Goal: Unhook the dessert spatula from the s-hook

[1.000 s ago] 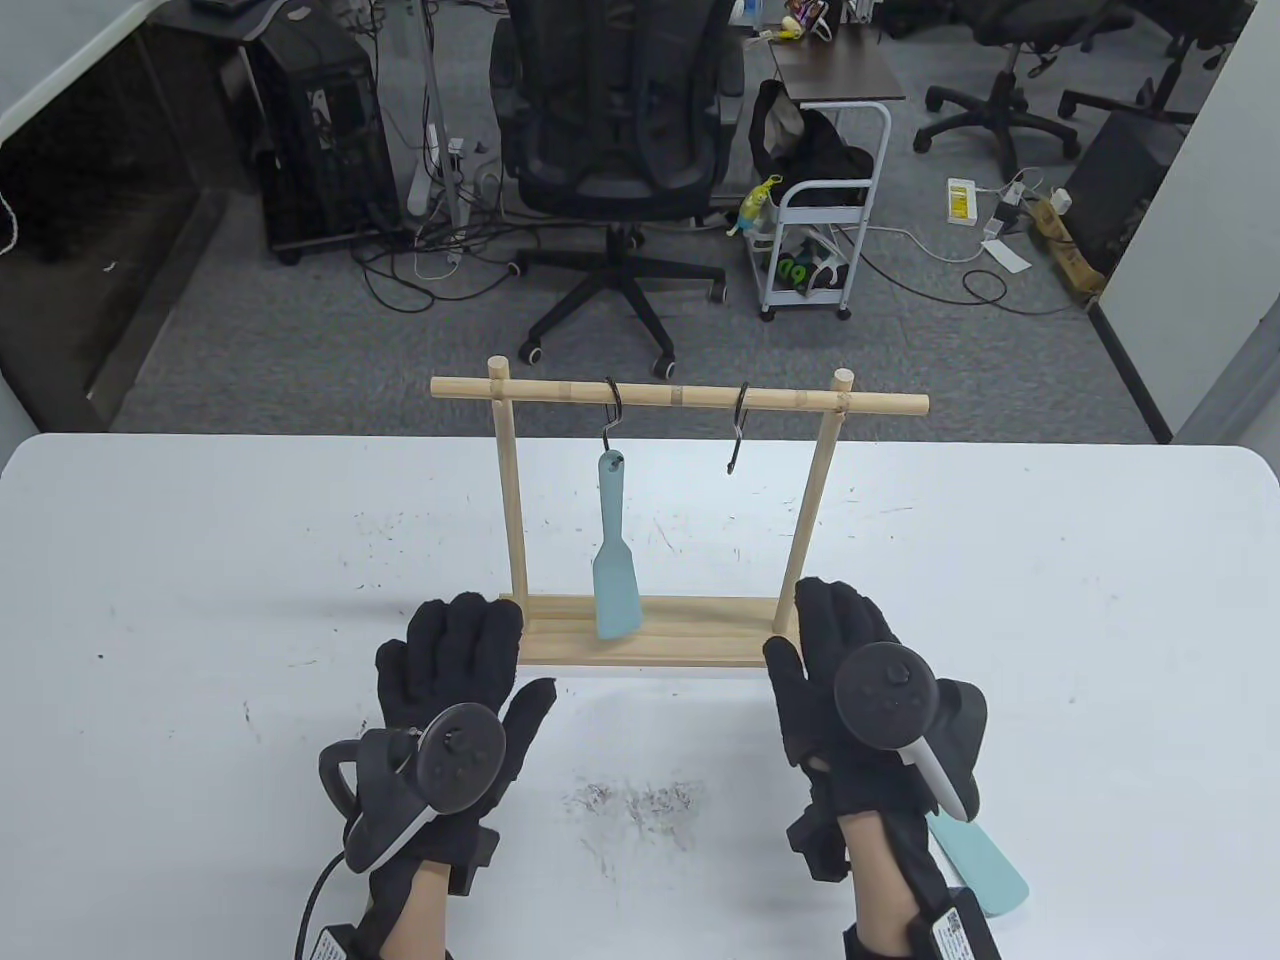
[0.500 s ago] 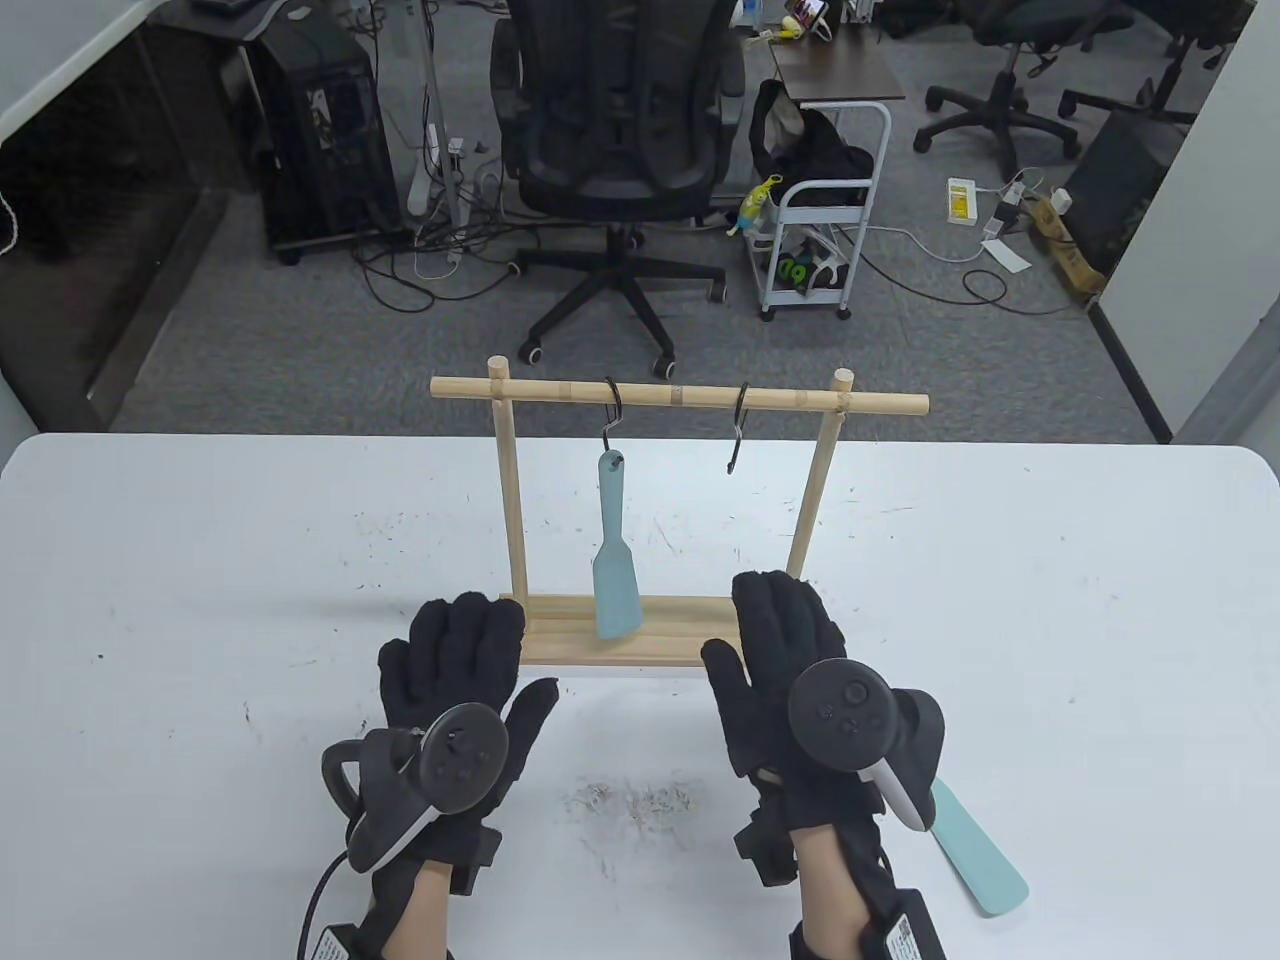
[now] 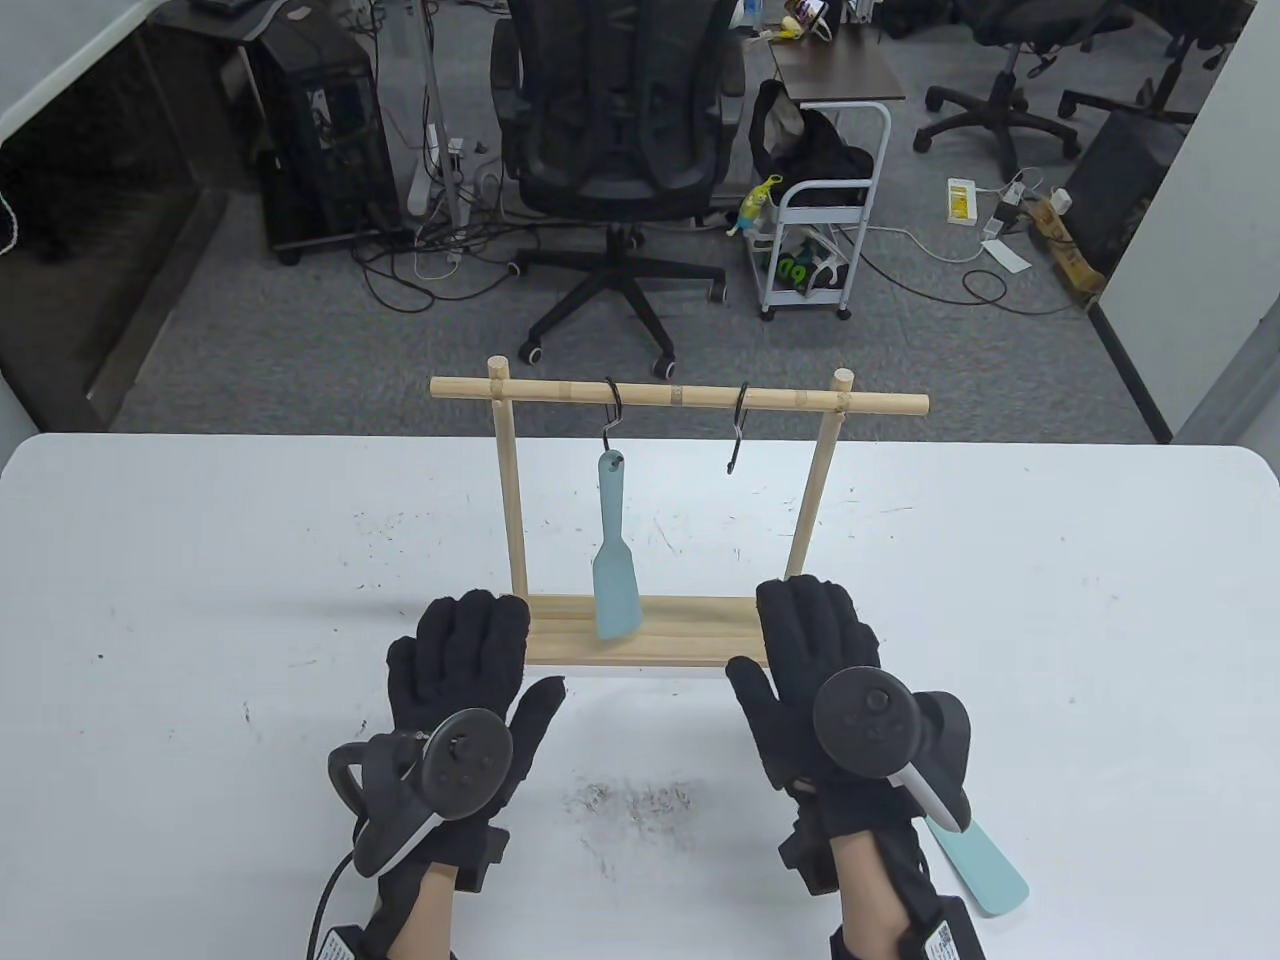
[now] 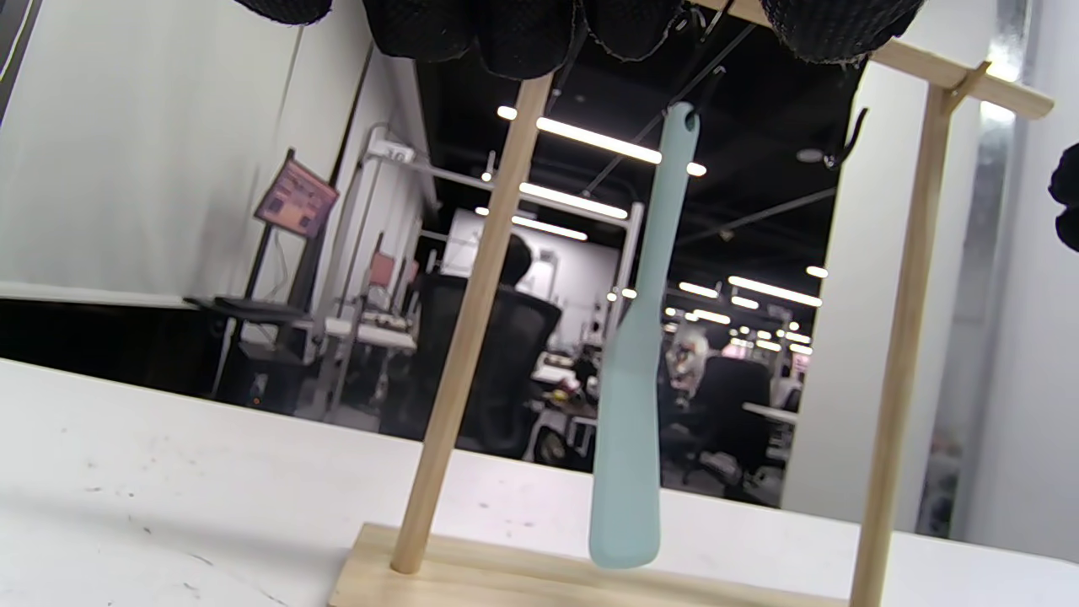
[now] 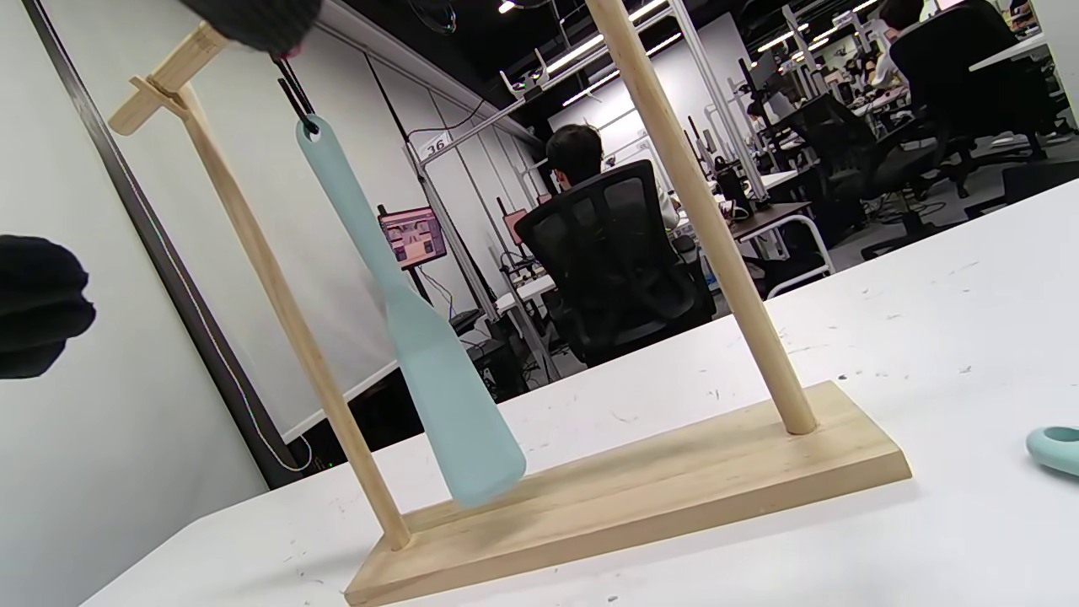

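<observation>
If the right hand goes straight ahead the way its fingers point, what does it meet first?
Probably the rack's right upright post, just beyond the right hand, whose fingertips are already over the wooden base. The hanging dessert spatula is off to its left. Depth is uncertain.

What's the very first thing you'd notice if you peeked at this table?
A pale blue dessert spatula dangling from a black s-hook on a little wooden rack in the middle of the white table. Just in front, the left hand and right hand in fuzzy black gloves hover, holding nothing. A second blue spatula lies near the right wrist.
</observation>
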`<action>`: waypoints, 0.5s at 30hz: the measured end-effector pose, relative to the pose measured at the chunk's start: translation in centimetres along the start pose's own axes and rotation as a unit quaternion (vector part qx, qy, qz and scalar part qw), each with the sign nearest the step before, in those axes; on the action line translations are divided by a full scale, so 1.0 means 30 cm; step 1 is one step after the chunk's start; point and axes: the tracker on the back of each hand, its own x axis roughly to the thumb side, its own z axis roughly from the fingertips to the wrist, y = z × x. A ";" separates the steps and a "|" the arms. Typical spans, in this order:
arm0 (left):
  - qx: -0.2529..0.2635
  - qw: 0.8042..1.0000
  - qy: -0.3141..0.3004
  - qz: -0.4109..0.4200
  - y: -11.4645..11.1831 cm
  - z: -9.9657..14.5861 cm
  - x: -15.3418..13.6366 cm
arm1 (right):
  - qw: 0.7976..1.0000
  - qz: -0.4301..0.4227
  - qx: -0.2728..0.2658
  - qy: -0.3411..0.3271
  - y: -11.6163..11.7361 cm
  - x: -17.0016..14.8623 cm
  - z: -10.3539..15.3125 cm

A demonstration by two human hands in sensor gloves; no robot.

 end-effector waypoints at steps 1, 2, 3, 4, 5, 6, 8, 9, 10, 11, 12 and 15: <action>0.000 1.000 0.001 0.000 -0.002 0.000 0.001 | 1.000 0.000 0.001 -0.004 0.001 0.001 -0.001; 0.000 1.000 0.002 -0.001 -0.004 -0.001 0.001 | 1.000 -0.001 0.002 -0.005 0.002 0.003 -0.002; 0.001 1.000 0.003 -0.002 -0.006 -0.001 0.002 | 1.000 -0.001 0.003 -0.006 0.003 0.006 -0.002; 0.001 1.000 0.004 -0.003 -0.009 -0.001 0.004 | 1.000 0.000 0.004 -0.009 0.005 0.010 -0.003; 0.001 1.000 0.004 -0.003 -0.010 -0.002 0.005 | 1.000 0.000 0.005 -0.010 0.005 0.012 -0.003; 0.002 1.000 0.005 -0.004 -0.011 -0.002 0.007 | 1.000 0.000 0.005 -0.011 0.006 0.015 -0.004; 0.006 1.000 0.007 -0.004 -0.012 -0.001 0.008 | 1.000 -0.001 0.008 -0.013 0.009 0.017 -0.005; 0.010 1.000 0.009 -0.003 -0.011 -0.001 0.009 | 1.000 0.000 0.010 -0.013 0.010 0.018 -0.005; 0.013 1.000 0.010 -0.001 -0.010 0.000 0.009 | 1.000 0.000 0.011 -0.014 0.010 0.018 -0.005; 0.019 1.000 0.012 0.002 -0.010 0.000 0.009 | 1.000 0.000 0.012 -0.014 0.010 0.018 -0.005; 0.022 1.000 0.013 0.004 -0.010 0.000 0.010 | 1.000 0.000 0.012 -0.015 0.009 0.018 -0.005; 0.032 0.999 0.015 0.015 -0.008 0.001 0.012 | 1.000 -0.005 0.012 -0.015 0.005 0.016 -0.003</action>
